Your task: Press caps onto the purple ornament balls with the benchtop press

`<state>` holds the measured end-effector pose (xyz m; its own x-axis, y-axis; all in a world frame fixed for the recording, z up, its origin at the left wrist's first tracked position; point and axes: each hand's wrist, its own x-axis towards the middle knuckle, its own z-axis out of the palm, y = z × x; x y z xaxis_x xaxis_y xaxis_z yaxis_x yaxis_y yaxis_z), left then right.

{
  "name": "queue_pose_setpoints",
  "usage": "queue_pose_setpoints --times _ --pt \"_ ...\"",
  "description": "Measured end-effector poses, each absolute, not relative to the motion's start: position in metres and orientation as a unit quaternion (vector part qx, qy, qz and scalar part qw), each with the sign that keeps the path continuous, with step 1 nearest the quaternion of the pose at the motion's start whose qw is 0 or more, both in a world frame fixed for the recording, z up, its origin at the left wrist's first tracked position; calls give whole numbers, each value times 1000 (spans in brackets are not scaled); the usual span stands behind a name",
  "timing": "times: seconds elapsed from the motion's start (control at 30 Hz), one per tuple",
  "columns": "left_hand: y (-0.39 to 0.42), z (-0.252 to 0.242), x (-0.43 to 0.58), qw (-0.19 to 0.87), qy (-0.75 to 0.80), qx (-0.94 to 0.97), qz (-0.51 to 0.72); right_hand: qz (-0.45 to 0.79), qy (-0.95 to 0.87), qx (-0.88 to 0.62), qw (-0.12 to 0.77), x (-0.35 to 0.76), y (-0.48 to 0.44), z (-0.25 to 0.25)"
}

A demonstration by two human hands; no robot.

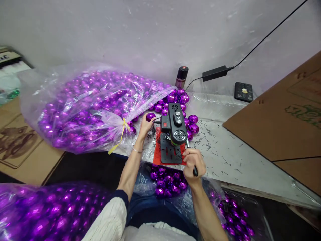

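My left hand (145,124) is closed on a shiny purple ball (150,116), just left of a black machine (177,124). The machine has a red switch, round vents and a slotted black base plate (167,152) on a red sheet (157,150). On the right side of the machine, my right hand (194,164) is wrapped round its black lever handle (195,171). Loose purple balls (193,128) lie behind and beside the machine. More purple balls (170,182) sit in clear plastic at my lap, below the table edge.
A tied clear bag (100,107) of purple balls fills the table's left. Small black bits litter the white table (225,150). Behind stand a dark can (181,77) and a power adapter (215,73). A cardboard box (283,124) is at right; another bag (55,211) is lower left.
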<state>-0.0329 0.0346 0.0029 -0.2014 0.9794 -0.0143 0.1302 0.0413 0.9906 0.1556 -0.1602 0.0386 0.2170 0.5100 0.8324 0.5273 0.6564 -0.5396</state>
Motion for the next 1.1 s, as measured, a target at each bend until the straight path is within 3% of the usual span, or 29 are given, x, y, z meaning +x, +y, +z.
queue_pose_setpoints --times 0.13,0.33,0.53,0.8,1.1 --pt "-31 -6 -33 607 499 320 529 -8 -613 -431 662 155 -159 51" --pt "-97 -17 -33 690 451 268 499 -3 -618 -437 654 156 -155 74" --pt "-104 -32 -15 594 506 414 469 -5 -629 -426 650 157 -155 75" --pt "-111 -24 -9 403 537 657 342 -8 -637 -424 644 158 -157 69" --pt "-125 -42 -4 326 501 708 376 -19 -639 -422 643 158 -157 68"
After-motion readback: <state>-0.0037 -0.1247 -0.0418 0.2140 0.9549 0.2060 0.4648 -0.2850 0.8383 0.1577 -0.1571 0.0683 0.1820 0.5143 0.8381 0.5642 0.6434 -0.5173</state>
